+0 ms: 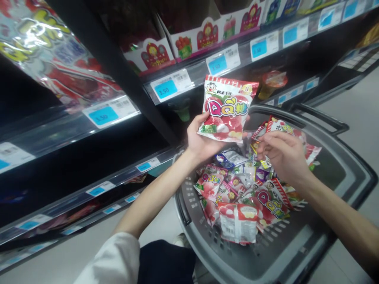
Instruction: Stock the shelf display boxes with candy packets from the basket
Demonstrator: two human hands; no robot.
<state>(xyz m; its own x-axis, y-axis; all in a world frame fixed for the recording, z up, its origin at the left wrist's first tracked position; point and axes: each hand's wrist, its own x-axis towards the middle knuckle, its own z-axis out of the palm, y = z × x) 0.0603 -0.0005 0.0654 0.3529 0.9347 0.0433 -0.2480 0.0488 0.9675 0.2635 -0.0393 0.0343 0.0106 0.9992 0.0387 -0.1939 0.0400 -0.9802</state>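
Note:
My left hand point(203, 136) is closed round a red and white bag of QQ gummy candy point(226, 110), its printed front facing me, above the left part of a grey shopping basket point(331, 165). Over the basket's right side, my right hand point(282, 154) has its fingers curled together; whether anything is between them is hidden. Just behind that hand shows another gummy candy bag point(286, 127). Below lie several more candy bags, among them a pink one point(209, 183), a red one point(271, 203) and one turned back side up point(237, 225).
Store shelves with price tags point(171, 86) run along the left and top. Candy display boxes point(204, 37) stand on the upper shelf, and a large shiny package point(53, 51) is at upper left. The basket's handle point(322, 118) sticks out at its far side, above the pale floor point(359, 114).

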